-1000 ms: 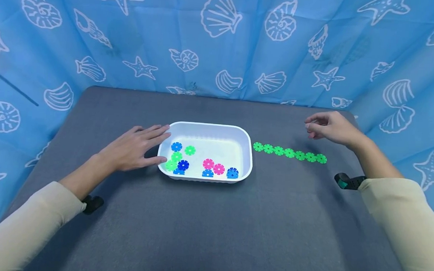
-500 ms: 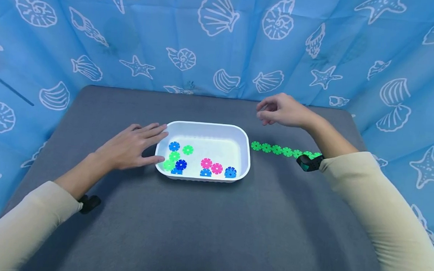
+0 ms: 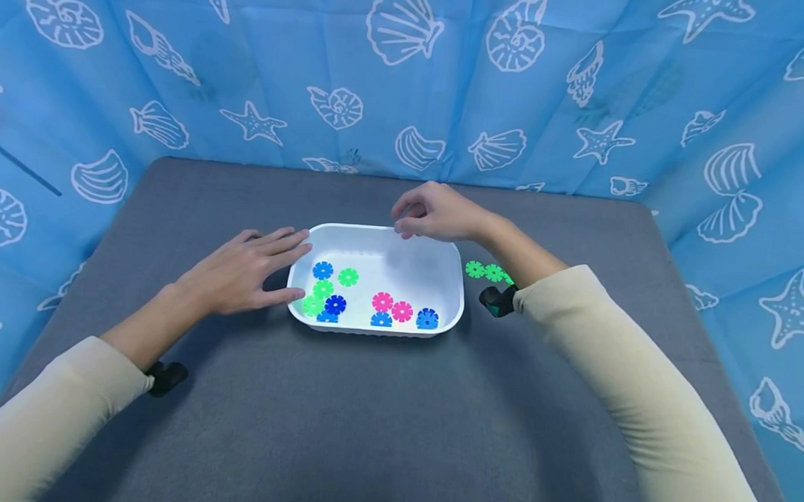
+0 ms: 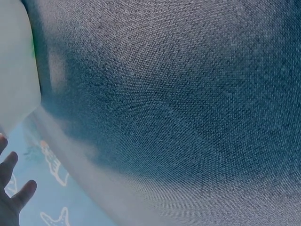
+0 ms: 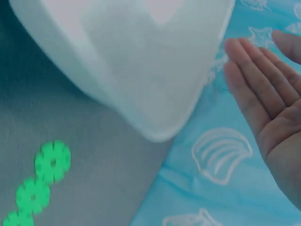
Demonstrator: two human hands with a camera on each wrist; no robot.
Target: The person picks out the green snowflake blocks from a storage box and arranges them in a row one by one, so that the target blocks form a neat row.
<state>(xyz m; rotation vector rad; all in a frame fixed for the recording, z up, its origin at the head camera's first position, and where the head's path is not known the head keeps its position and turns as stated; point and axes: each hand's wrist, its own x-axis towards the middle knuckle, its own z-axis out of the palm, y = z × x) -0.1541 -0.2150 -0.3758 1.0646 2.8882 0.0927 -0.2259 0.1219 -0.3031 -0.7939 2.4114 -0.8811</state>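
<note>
A white plastic tray (image 3: 378, 331) holds several notched flower-shaped discs: a green disc (image 3: 348, 277), a dark blue disc (image 3: 335, 304), a pink disc (image 3: 402, 312) and others. My left hand (image 3: 242, 270), fingers spread, rests against the tray's left end. Over the tray's far rim hovers my right hand (image 3: 444, 213), fingers loosely bent. The right wrist view shows the palm of this right hand (image 5: 268, 89) with nothing in it. To the right of the tray lies a row of joined green discs (image 3: 484, 271), partly hidden behind my right forearm.
Everything stands on a grey cloth-covered table (image 3: 381, 422). A blue curtain (image 3: 282, 58) printed with white shells and starfish hangs behind the table's far edge and around its sides.
My right hand has swept left from above the far end of the green row to the tray's far rim. The left hand has kept its place at the tray.
</note>
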